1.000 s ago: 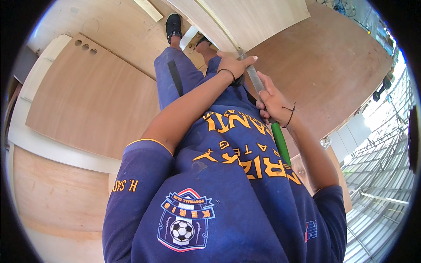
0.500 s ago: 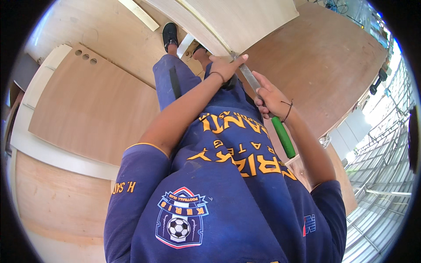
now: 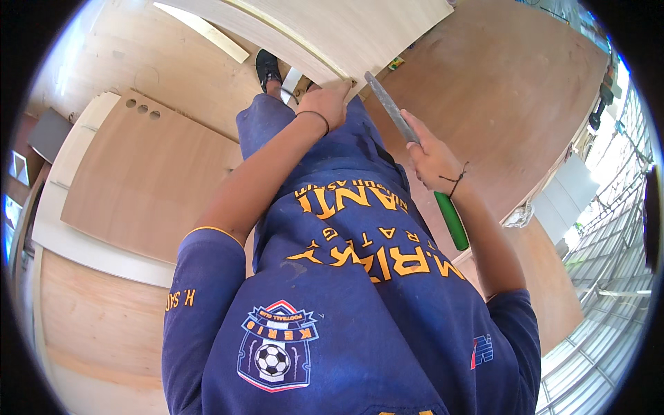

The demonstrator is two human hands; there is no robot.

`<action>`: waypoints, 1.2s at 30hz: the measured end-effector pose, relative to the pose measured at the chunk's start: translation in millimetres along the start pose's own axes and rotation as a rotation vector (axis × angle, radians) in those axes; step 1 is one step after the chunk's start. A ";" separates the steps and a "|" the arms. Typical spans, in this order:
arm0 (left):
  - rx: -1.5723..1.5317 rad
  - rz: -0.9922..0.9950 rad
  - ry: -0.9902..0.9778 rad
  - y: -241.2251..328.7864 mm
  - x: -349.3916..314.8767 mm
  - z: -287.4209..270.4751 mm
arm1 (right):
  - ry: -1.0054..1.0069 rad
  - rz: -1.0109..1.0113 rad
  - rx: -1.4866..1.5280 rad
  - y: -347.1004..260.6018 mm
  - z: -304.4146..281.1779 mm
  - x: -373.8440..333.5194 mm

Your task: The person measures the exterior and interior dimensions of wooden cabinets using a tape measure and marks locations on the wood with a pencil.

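My right hand (image 3: 432,155) is closed around a flat metal file (image 3: 389,105) with a green handle. The handle's end pokes out below the palm, and the grey blade points up and away. Ahead of me stands a pale wooden panel (image 3: 387,34) with a lighter strip along its edge. The file's tip is just right of the panel's near corner, with a small gap between them. My left hand (image 3: 325,107) is curled at that corner, its fingers gripping the edge. The fingertips are partly hidden.
A brown wooden sheet (image 3: 484,90) spreads out on the right. To the left lies a board with several round holes (image 3: 90,187), on a white panel (image 3: 62,238). A narrow wooden strip (image 3: 207,31) rests on the floor near my shoe (image 3: 267,68). A corrugated metal surface (image 3: 609,311) is at far right.
The file's blade has come away from the panel's corner and now stands apart to its right. My left hand has left the blade's tip and curled at the corner.
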State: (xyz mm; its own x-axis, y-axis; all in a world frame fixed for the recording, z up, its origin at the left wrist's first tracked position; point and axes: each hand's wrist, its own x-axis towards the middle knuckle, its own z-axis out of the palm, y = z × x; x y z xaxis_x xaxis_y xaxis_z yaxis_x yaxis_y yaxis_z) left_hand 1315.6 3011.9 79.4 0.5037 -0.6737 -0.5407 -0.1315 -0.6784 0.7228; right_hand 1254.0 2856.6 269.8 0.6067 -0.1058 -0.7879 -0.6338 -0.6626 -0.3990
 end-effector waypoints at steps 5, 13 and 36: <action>0.100 0.083 -0.094 6.6 21.9 2.3 | 0.038 0.033 0.009 5.8 6.3 -9.3; 0.117 0.122 -0.182 5.2 36.0 0.3 | -0.122 0.390 1.437 36.0 5.5 -48.5; 0.002 -0.086 0.078 38.1 27.6 39.9 | 1.471 0.251 0.292 429.7 -173.2 -260.6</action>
State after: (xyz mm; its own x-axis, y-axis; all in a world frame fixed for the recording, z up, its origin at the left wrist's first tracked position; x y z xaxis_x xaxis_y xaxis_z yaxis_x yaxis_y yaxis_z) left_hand 1290.4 2955.8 74.7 0.5777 -0.5884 -0.5657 -0.0863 -0.7332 0.6745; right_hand 906.6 2471.0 384.9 0.2847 -0.9291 0.2358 -0.7528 -0.3690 -0.5450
